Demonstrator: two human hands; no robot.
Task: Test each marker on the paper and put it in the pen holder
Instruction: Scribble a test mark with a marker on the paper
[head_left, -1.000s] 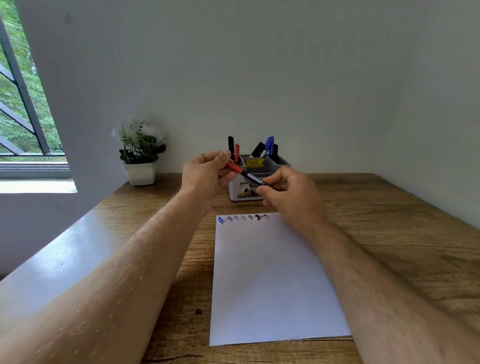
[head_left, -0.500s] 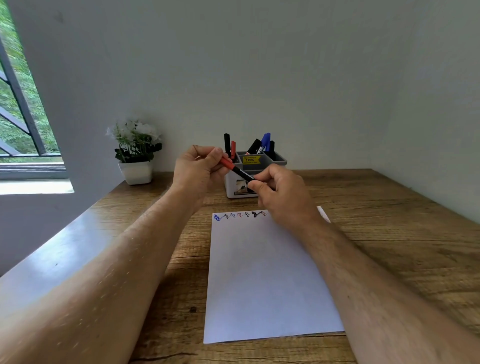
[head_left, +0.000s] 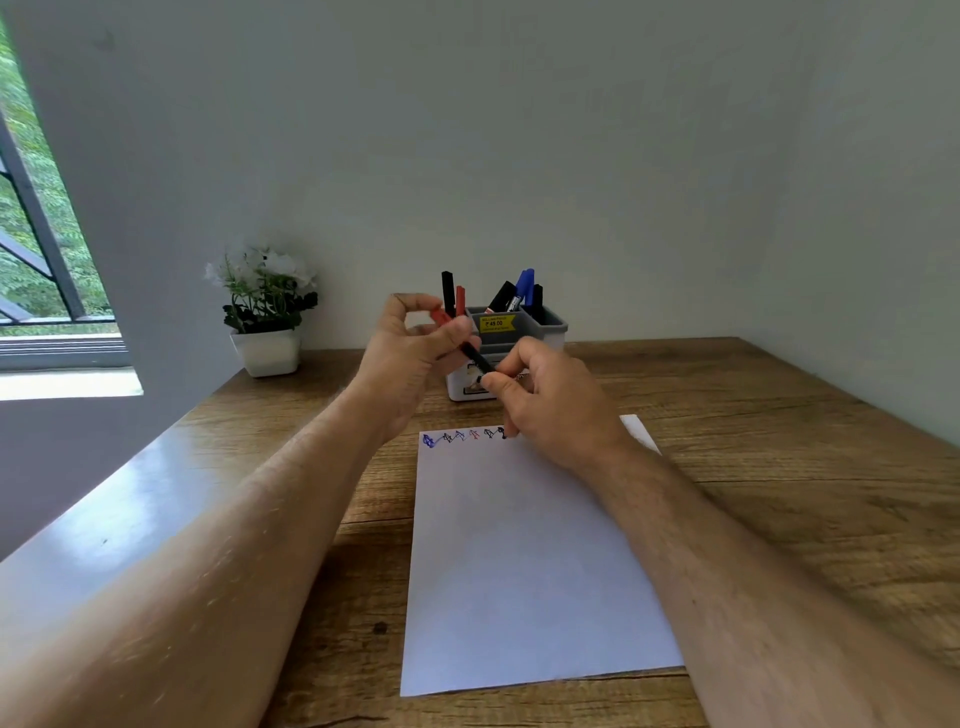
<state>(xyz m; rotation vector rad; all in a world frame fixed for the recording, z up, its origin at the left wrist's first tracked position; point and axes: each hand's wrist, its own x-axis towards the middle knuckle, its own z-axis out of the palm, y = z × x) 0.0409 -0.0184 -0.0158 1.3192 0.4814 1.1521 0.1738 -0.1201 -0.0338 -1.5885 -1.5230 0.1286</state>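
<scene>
Both hands hold one black marker (head_left: 477, 358) with a red cap (head_left: 441, 315) in the air above the paper's far edge. My left hand (head_left: 410, 358) pinches the red cap end. My right hand (head_left: 545, 400) pinches the black barrel. Whether the cap is on or off the barrel I cannot tell. The white paper (head_left: 519, 561) lies on the wooden table and carries a row of blue, black and red scribbles (head_left: 462, 436) along its far edge. Behind the hands stands the grey and white pen holder (head_left: 540, 327) with several black, red and blue markers in it.
A white pot with white flowers (head_left: 266, 312) stands at the table's far left corner by the wall. A window with a dark frame (head_left: 41, 223) is at the left. Walls close in the table at the back and right.
My left hand has risen a little and shifted its hold along the red cap. My right hand has stayed on the black barrel at about the same place.
</scene>
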